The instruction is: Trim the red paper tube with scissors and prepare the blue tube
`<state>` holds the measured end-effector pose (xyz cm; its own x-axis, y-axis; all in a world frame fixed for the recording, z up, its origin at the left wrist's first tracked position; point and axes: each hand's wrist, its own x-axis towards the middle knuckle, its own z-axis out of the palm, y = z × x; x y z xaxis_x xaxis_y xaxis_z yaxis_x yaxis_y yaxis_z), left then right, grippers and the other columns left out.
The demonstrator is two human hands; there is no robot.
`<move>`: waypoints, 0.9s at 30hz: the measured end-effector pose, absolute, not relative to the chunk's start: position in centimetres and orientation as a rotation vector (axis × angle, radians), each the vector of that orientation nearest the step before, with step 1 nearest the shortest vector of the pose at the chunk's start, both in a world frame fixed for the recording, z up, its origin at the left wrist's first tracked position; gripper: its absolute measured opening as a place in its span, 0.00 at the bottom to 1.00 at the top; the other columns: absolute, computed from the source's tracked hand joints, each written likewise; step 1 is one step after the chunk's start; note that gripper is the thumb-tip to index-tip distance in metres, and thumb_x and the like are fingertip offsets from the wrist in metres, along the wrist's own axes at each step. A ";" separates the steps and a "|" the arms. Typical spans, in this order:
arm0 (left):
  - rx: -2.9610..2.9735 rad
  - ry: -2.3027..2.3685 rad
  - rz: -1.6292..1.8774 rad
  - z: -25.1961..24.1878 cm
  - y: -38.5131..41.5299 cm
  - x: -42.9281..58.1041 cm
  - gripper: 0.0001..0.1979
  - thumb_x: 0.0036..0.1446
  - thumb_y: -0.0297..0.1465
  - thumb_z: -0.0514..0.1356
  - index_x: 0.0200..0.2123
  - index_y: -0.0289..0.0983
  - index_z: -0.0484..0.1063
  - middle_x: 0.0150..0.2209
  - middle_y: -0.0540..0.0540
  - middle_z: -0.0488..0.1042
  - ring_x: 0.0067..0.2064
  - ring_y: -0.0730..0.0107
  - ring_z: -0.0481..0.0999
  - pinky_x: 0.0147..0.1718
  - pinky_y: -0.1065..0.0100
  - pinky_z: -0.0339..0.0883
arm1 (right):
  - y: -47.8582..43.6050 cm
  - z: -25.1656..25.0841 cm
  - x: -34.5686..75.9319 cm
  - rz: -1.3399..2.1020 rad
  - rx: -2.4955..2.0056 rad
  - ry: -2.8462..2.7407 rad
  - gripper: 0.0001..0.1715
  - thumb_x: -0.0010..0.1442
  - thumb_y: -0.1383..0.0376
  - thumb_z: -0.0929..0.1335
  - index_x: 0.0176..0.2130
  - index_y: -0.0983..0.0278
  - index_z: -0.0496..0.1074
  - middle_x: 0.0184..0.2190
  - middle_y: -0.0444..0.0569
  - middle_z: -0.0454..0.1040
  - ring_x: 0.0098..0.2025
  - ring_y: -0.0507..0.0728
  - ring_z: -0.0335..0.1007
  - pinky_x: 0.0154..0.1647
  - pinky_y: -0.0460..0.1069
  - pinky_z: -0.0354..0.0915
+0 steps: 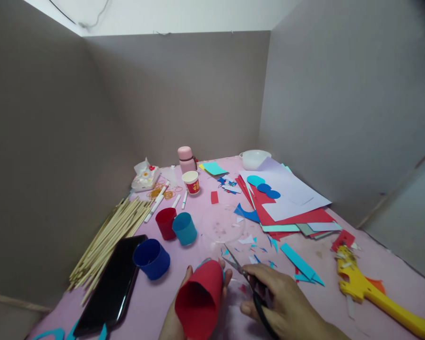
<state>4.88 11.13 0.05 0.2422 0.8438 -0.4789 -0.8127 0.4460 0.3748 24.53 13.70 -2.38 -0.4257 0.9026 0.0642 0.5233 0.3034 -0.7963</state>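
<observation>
A red paper tube (212,283) is in my left hand (177,307), whose fingers wrap round it from below and the far side. Its open end faces me, and a bit of light blue shows at its far end. My right hand (279,297) grips black-handled scissors (239,268) with the blades parted and pointing up and left, just right of the tube. Beyond the left hand stand short paper rings: a dark blue ring (151,259), a red ring (165,223) and a light blue ring (184,229).
A black phone (113,283) and wooden sticks (109,236) lie left. A yellow glue gun (382,297) is at right, with stacked paper sheets (286,189) behind. Paper scraps (257,245) litter the middle. A paper cup (191,182), pink flask (186,159) and white bowl (255,159) stand farther back.
</observation>
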 end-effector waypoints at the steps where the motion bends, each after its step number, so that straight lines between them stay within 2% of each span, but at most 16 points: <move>1: 0.035 0.667 1.145 -0.5 11.2 4.7 0.33 0.62 0.31 0.56 0.66 0.31 0.48 0.46 0.37 0.80 0.49 0.58 0.78 0.49 0.66 0.70 | 13.7 -2.4 24.5 0.973 -1.270 -2.069 0.23 0.52 0.56 0.71 0.46 0.63 0.72 0.36 0.51 0.75 0.35 0.60 0.70 0.35 0.52 0.64; 2: 0.021 0.641 1.164 -1.0 11.2 4.5 0.33 0.61 0.32 0.57 0.65 0.28 0.48 0.47 0.33 0.79 0.50 0.56 0.77 0.49 0.64 0.70 | 13.7 -2.3 24.5 0.974 -1.277 -2.067 0.22 0.52 0.57 0.70 0.46 0.63 0.72 0.37 0.51 0.76 0.36 0.60 0.70 0.36 0.52 0.64; 4: 0.024 0.602 1.207 -2.1 11.4 4.2 0.31 0.60 0.32 0.58 0.63 0.26 0.55 0.49 0.28 0.77 0.50 0.50 0.77 0.48 0.60 0.72 | 13.7 -2.4 24.4 0.979 -1.294 -2.055 0.21 0.52 0.58 0.70 0.46 0.63 0.72 0.39 0.52 0.76 0.38 0.61 0.71 0.38 0.52 0.65; 7: 0.003 0.589 1.242 -2.8 11.6 4.1 0.25 0.58 0.31 0.60 0.58 0.28 0.64 0.51 0.25 0.74 0.52 0.45 0.75 0.49 0.55 0.71 | 13.8 -2.5 24.4 0.952 -1.335 -2.046 0.20 0.53 0.60 0.70 0.46 0.63 0.72 0.42 0.52 0.76 0.40 0.61 0.72 0.41 0.53 0.66; 10: -0.035 0.631 1.263 -2.3 11.8 4.5 0.30 0.59 0.29 0.59 0.62 0.27 0.57 0.53 0.22 0.72 0.53 0.43 0.74 0.48 0.55 0.72 | 14.3 -2.7 24.7 0.869 -1.394 -2.051 0.23 0.53 0.61 0.70 0.49 0.63 0.71 0.46 0.53 0.76 0.45 0.61 0.72 0.45 0.53 0.66; 12: -0.061 0.673 1.280 -1.7 11.9 4.9 0.31 0.60 0.28 0.57 0.64 0.27 0.52 0.51 0.22 0.74 0.51 0.44 0.76 0.44 0.57 0.75 | 15.1 -2.8 25.6 0.732 -1.501 -2.062 0.25 0.53 0.64 0.70 0.51 0.64 0.70 0.48 0.53 0.74 0.48 0.62 0.71 0.48 0.54 0.65; 16: -0.205 0.699 1.225 -1.3 12.1 5.5 0.30 0.61 0.32 0.57 0.64 0.32 0.53 0.44 0.30 0.78 0.44 0.50 0.81 0.37 0.61 0.78 | 17.5 -3.0 28.2 0.321 -1.819 -2.019 0.28 0.58 0.67 0.66 0.58 0.67 0.63 0.52 0.57 0.71 0.53 0.66 0.68 0.48 0.56 0.65; 20: -0.218 0.702 1.200 -1.7 12.1 5.4 0.28 0.62 0.32 0.56 0.64 0.34 0.54 0.43 0.33 0.79 0.42 0.53 0.82 0.35 0.61 0.78 | 19.2 -3.2 29.9 0.180 -1.961 -1.934 0.28 0.63 0.66 0.63 0.60 0.73 0.59 0.50 0.64 0.71 0.52 0.69 0.68 0.45 0.58 0.65; 23: -0.179 0.700 1.187 -1.7 11.9 5.3 0.28 0.62 0.31 0.55 0.64 0.33 0.53 0.43 0.35 0.80 0.42 0.57 0.82 0.37 0.62 0.78 | 19.7 -3.4 29.9 0.120 -1.985 -1.945 0.24 0.63 0.66 0.63 0.57 0.73 0.64 0.47 0.63 0.74 0.49 0.69 0.70 0.43 0.57 0.66; 27: -0.137 0.607 1.143 -1.4 11.8 5.1 0.30 0.62 0.31 0.55 0.65 0.30 0.51 0.44 0.35 0.80 0.43 0.60 0.81 0.41 0.64 0.76 | 19.6 -3.6 29.4 0.072 -1.972 -1.979 0.15 0.63 0.67 0.63 0.48 0.68 0.73 0.40 0.62 0.75 0.45 0.70 0.72 0.37 0.57 0.67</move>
